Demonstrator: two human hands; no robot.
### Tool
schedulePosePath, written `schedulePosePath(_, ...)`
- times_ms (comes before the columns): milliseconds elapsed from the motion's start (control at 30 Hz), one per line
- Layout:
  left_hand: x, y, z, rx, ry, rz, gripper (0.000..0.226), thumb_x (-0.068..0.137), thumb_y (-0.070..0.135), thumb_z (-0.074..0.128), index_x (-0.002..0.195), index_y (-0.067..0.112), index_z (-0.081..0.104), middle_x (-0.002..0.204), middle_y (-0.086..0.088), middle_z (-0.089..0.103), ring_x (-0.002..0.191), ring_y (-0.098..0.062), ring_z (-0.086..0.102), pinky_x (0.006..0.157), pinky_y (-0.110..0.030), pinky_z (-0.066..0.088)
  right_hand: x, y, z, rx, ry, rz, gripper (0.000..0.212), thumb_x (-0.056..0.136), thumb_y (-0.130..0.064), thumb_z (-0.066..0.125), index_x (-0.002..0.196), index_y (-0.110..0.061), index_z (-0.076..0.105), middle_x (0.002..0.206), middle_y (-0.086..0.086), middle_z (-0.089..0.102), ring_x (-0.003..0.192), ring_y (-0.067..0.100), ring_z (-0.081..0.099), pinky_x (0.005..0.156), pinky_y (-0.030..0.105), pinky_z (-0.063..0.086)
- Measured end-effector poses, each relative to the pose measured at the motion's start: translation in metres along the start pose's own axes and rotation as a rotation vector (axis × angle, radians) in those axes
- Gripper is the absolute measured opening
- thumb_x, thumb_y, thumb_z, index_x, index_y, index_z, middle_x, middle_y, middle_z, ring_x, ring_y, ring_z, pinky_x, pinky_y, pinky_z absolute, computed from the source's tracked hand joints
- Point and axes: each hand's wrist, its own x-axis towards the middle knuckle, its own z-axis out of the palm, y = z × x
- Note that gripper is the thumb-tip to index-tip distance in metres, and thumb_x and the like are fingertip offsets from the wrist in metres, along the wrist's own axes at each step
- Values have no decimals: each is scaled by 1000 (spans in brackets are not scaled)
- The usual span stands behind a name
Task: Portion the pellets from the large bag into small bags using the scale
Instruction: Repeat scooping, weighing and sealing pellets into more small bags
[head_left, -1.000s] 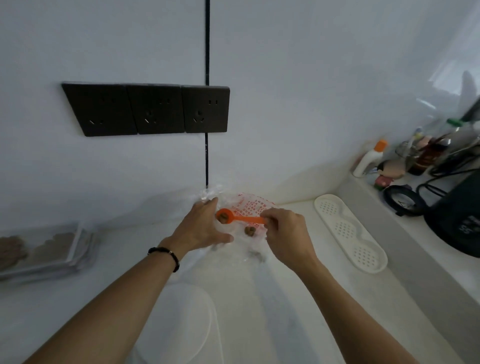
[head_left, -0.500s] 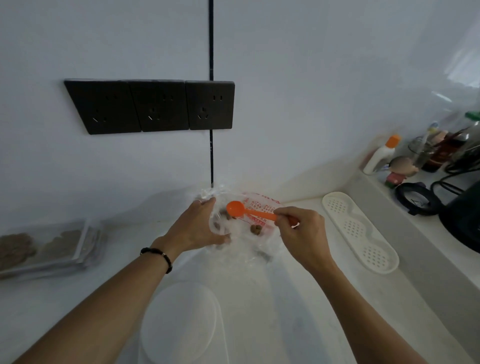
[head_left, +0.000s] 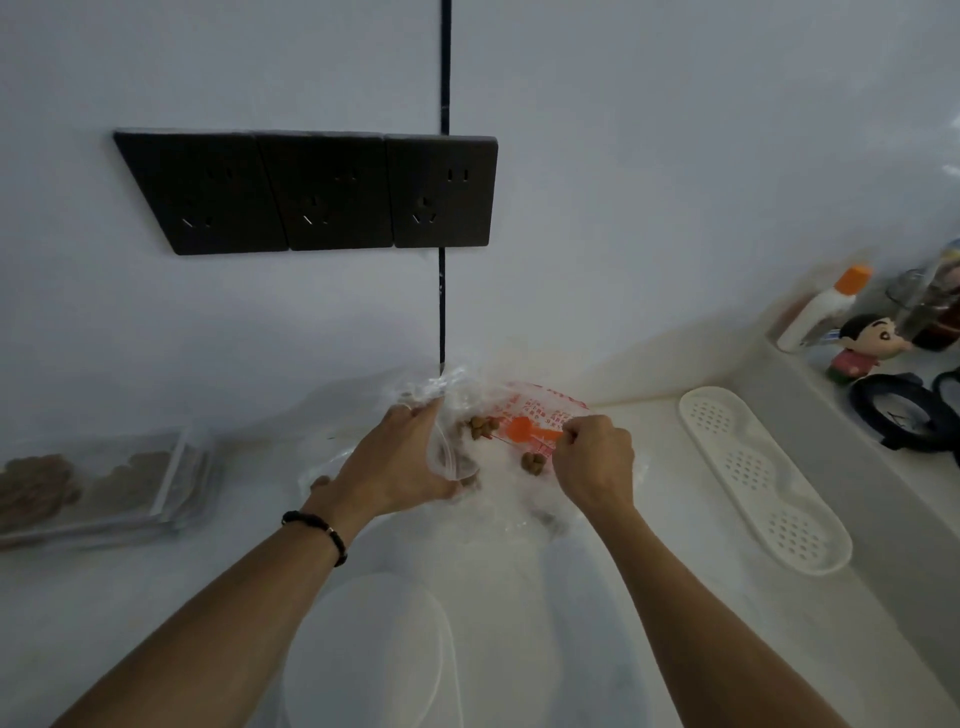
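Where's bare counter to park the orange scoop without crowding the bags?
Bare counter lies between the right forearm and the white perforated tray. A second patch sits between the left forearm and the flat stack of filled bags. Crowded: the clear bag under both hands, and the raised ledge with the bottle and figurine.

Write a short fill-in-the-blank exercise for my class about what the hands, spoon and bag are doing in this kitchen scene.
1. The right hand holds a spoon coloured ____.
2. The left hand grips the clear plastic ____.
3. The brown pellets lie ____ the bag.
4. On the wall are ____ black sockets.

Missing words: orange; bag; inside; three
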Motion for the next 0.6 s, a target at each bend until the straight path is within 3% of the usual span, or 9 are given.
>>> schedulePosePath(100,-2,1,-4,-19,-20,9,113,51,79,60,142,17,33,134,-5,48,126,-23,42,89,-28,43,-3,1,11,0,-62,-7,30,87,0,50,59,-8,57,59,5,54,47,14,45,46,20,34)
schedulePosePath(200,-4,1,-6,-18,-29,3,109,60,68,71,145,17,28,133,-7,46,127,-25,40,93,-29,42,-2,5,25,55,-73,-34,30,90,-4,48,73,-6,72,74,7,70,58,21,63,57,30,55)
schedulePosePath(300,-5,2,-6,6,-31,0,111,64,63,76,150,16,22,142,-9,41,133,-24,35,101,-32,39,-4,4,34,94,-103,-32,29,92,-6,49,84,-8,76,83,7,73,64,21,66,67,34,60)
schedulePosePath(500,-2,-3,-4,24,-11,13,100,62,68,73,138,15,35,139,-7,45,127,-23,40,96,-33,43,-11,-2,42,218,-206,15,22,96,-5,52,100,-3,73,108,4,68,71,20,68,69,28,60)
schedulePosePath(600,2,-11,1,36,20,24,83,61,74,71,116,20,41,121,-1,54,109,-20,49,80,-27,45,-7,-3,44,367,-273,148,21,95,-2,53,108,-2,70,112,10,66,72,20,67,65,26,60)
